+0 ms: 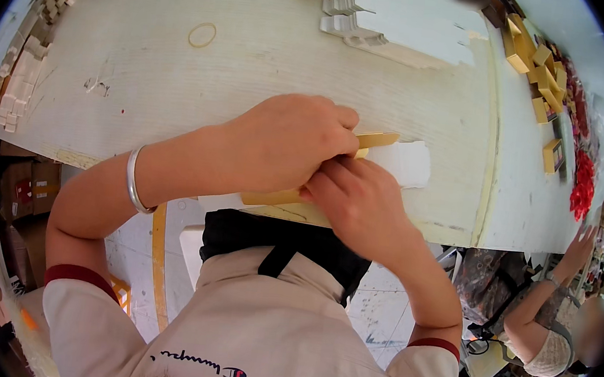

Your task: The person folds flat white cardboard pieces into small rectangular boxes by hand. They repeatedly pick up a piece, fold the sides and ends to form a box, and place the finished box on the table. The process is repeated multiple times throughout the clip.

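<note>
The person's left hand (pixel 298 139) and right hand (pixel 360 200) meet low over the near side of the pale bench (pixel 255 75). A gold card piece (pixel 379 139) is between them, its narrow end sticking out to the right past the left hand's knuckles. The left fingers are bent and clamped on this piece. The right fingers are bunched just below, tucked partly beneath the left hand; what they press on is hidden, so whether they grip anything cannot be told.

A gold strip (pixel 272 198) shows under the left wrist by the bench's near edge; whether it belongs to the same piece is unclear. Just right of the hands, a white card piece (pixel 412 163) lies on the bench, partly covered by the right hand. The left wrist wears 1 silver bangle (pixel 131 178).

Farther back lie stacks of white card (pixel 412 25) and, to their left, 1 loose rubber band (pixel 202 35). Pale stacked pieces (pixel 20 81) line the left edge. To the right are gold boxes (pixel 545 85) and a bright red bundle (pixel 582 186), and below these a co-worker's raised hand (pixel 579 251), well apart from the person's own.
</note>
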